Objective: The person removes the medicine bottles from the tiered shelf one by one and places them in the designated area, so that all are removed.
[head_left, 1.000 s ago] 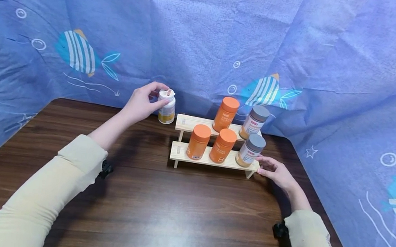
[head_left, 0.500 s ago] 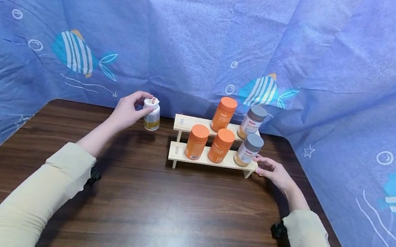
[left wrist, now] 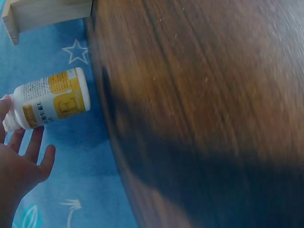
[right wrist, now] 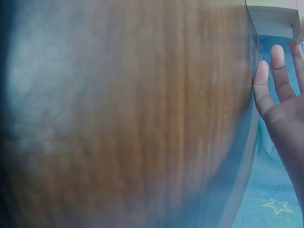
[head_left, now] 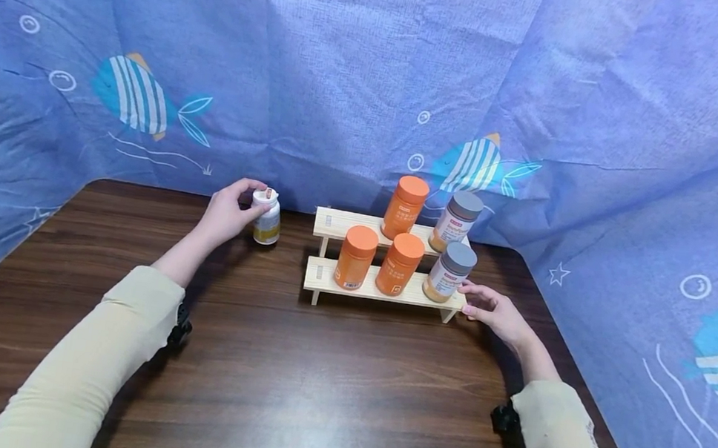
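Note:
My left hand (head_left: 226, 214) pinches a white pill bottle (head_left: 267, 226) with a yellow-marked label by its cap, left of a two-step wooden rack (head_left: 321, 270). In the left wrist view the bottle (left wrist: 52, 98) shows its label and base, with the other fingers spread beneath the cap. My right hand (head_left: 501, 316) holds the right end of the rack's lower step between thumb and fingers. The right wrist view shows some of its fingers (right wrist: 280, 71) stretched out, one fingertip at the wood; the thumb is out of that view.
An orange jar (head_left: 405, 209) and a grey-lidded jar (head_left: 455, 222) stand on the upper step. Two orange jars (head_left: 356, 258) and another grey-lidded jar (head_left: 450, 272) stand on the lower one. A blue fish-print cloth (head_left: 351, 66) hangs behind the dark wooden table (head_left: 312, 383).
My left hand has carried the white pill bottle leftward, away from the rack, and then lower toward the table. My right hand stays at the rack's end.

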The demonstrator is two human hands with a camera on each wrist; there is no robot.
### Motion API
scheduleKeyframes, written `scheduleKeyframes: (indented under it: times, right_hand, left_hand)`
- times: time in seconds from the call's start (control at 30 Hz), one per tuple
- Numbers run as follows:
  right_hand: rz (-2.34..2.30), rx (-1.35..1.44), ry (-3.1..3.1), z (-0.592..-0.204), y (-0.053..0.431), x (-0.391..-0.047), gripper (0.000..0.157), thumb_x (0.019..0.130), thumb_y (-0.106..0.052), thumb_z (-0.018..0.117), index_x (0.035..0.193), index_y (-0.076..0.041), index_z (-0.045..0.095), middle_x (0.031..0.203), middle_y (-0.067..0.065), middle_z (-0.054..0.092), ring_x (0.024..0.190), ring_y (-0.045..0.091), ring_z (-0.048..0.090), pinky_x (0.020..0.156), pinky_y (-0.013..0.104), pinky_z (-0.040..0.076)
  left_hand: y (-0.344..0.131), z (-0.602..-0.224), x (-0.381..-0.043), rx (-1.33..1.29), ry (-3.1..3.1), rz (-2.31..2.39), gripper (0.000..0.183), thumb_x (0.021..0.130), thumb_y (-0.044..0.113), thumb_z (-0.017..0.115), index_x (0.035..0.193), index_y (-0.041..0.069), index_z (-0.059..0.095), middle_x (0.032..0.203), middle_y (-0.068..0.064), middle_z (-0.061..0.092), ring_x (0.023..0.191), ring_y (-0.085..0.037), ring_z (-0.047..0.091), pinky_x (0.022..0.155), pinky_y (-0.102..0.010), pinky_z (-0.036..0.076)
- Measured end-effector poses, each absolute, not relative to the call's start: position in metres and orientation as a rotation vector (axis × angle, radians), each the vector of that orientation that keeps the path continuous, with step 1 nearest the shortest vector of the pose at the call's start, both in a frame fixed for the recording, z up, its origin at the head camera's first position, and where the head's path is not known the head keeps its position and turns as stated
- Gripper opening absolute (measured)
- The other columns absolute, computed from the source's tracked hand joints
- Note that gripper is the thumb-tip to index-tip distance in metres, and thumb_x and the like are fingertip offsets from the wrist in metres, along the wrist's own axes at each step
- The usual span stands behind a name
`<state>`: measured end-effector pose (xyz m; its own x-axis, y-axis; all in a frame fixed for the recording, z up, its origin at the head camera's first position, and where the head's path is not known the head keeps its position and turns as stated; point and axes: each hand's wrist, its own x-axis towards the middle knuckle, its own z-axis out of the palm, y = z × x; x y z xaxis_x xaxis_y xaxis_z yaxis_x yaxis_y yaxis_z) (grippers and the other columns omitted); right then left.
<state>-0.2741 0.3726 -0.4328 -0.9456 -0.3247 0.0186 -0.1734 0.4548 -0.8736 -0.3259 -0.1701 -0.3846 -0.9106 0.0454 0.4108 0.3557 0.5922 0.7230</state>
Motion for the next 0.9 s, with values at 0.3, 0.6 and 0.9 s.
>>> scheduleKeyframes:
  times: [0.3, 0.6, 0.9]
  right_hand:
    - [-1.465, -0.429, 2.57, -0.432, 0.374, -0.275, 0.04, 0.088, -0.017, 0.067, 0.124, -0.001, 0.055, 0.148, 0.023, 0.033, 0.101, 0.009, 0.055, 0.077, 0.022, 0.051]
    - [-1.443, -0.355, 2.544, -0.428, 0.372, -0.276, 0.046, 0.087, -0.022, 0.069, 0.126, -0.003, 0.053, 0.15, 0.017, 0.033, 0.111, 0.016, 0.052, 0.084, 0.02, 0.047]
    - [-1.437, -0.358, 2.524, -0.428, 0.373, -0.276, 0.044, 0.088, -0.02, 0.068, 0.126, -0.003, 0.053, 0.15, 0.021, 0.031, 0.11, 0.012, 0.053, 0.083, 0.021, 0.048]
  left_hand:
    - [-0.166, -0.401, -0.335, -0.306, -2.491, -1.261, 0.037, 0.088, 0.021, 0.068, 0.12, 0.005, 0.057, 0.121, -0.017, 0.061, 0.105, -0.035, 0.061, 0.088, -0.05, 0.048]
    - [-0.154, -0.404, -0.339, -0.267, -2.432, -1.343, 0.037, 0.086, 0.017, 0.07, 0.12, 0.007, 0.058, 0.117, -0.015, 0.063, 0.102, -0.032, 0.061, 0.086, -0.048, 0.048]
    - [-0.152, -0.405, -0.34, -0.25, -2.425, -1.388, 0.038, 0.086, 0.015, 0.069, 0.121, 0.005, 0.057, 0.12, -0.018, 0.061, 0.105, -0.034, 0.061, 0.089, -0.048, 0.048]
